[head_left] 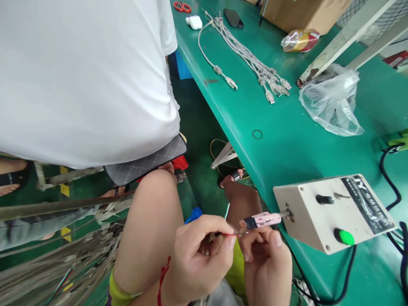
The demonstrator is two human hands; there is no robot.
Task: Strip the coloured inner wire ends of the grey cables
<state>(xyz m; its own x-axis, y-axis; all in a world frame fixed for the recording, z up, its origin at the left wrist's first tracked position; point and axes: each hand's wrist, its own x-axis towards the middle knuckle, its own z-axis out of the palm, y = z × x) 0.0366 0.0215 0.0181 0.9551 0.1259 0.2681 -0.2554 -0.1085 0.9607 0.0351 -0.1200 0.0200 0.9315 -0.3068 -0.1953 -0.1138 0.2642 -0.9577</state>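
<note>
My left hand (204, 250), with a red string at its wrist, pinches thin wires; a red wire (230, 233) and a dark one reach right from its fingertips. A green and white wire end (227, 210) sticks up behind it. Close on the right, my right hand (264, 250) has its fingers curled just below a pink clip (266, 219) with a black tip. That clip sits on the metal shaft of a beige box machine (309, 216), which has a black knob and a green button. Whether my right fingers grip anything is too unclear to tell.
Grey USB cables (245, 53), a phone (233, 18), a bottle (299, 41) and a plastic bag (333, 100) lie on the green table (287, 144). A person in a white shirt (86, 80) sits at left. Many cables (83, 250) hang at lower left.
</note>
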